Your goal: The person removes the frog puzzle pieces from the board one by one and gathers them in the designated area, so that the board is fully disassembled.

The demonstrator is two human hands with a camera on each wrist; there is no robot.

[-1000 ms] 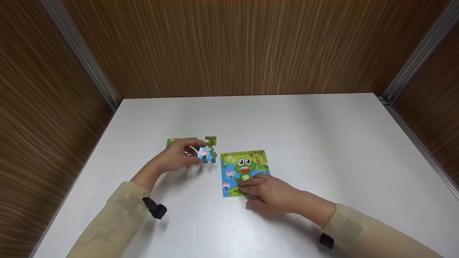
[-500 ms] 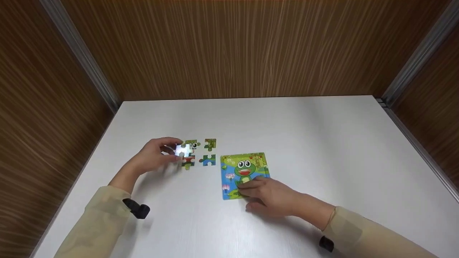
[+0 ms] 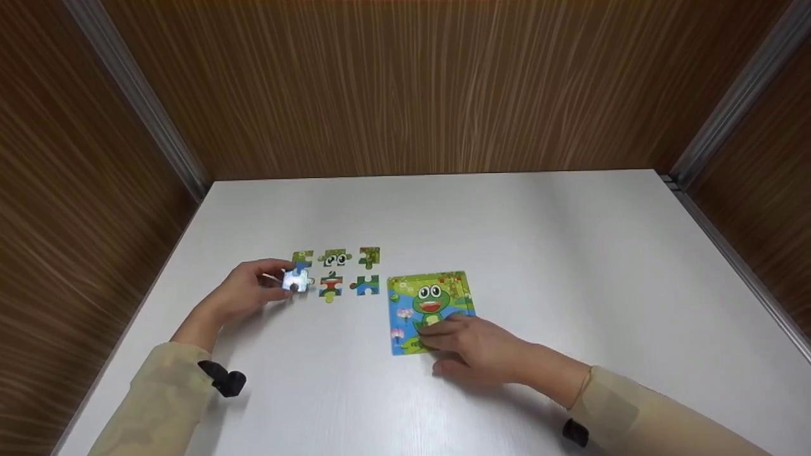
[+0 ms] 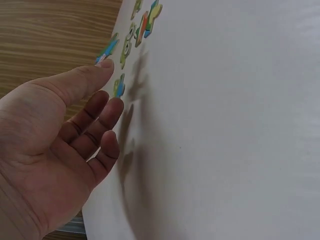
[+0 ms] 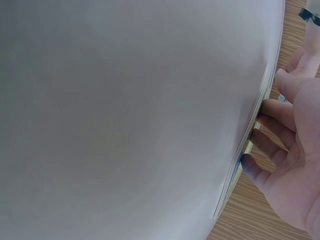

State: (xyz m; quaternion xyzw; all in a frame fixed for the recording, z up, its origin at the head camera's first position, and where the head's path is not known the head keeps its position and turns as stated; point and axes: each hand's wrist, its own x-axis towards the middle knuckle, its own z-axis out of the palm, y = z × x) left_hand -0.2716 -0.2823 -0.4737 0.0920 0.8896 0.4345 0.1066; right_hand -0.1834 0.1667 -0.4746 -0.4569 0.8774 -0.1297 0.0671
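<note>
In the head view my left hand [image 3: 244, 290] pinches a glossy blue jigsaw piece [image 3: 296, 280] between thumb and fingers, at the left end of a loose grid of pieces. The left wrist view shows the thumb against that blue piece [image 4: 107, 51]. Above it lies a green corner piece [image 3: 304, 256], beside a frog-eyes piece [image 3: 334, 258] and a brown-green piece [image 3: 370, 256]. The lower row holds a red-mouth piece [image 3: 330, 287] and a blue-green piece [image 3: 366, 285]. My right hand [image 3: 475, 347] rests its extended fingers on the frog puzzle board [image 3: 405, 297], covering its lower right part.
The white tabletop [image 3: 557, 253] carries the pieces and the board. Wood-grain panels [image 3: 431, 88] rise behind and at both sides. Small black wrist devices sit at the left cuff [image 3: 223, 379] and the right cuff [image 3: 575, 433].
My left hand has moved left with the glossy piece, uncovering the other loose pieces. The right hand stays on the frog board.
</note>
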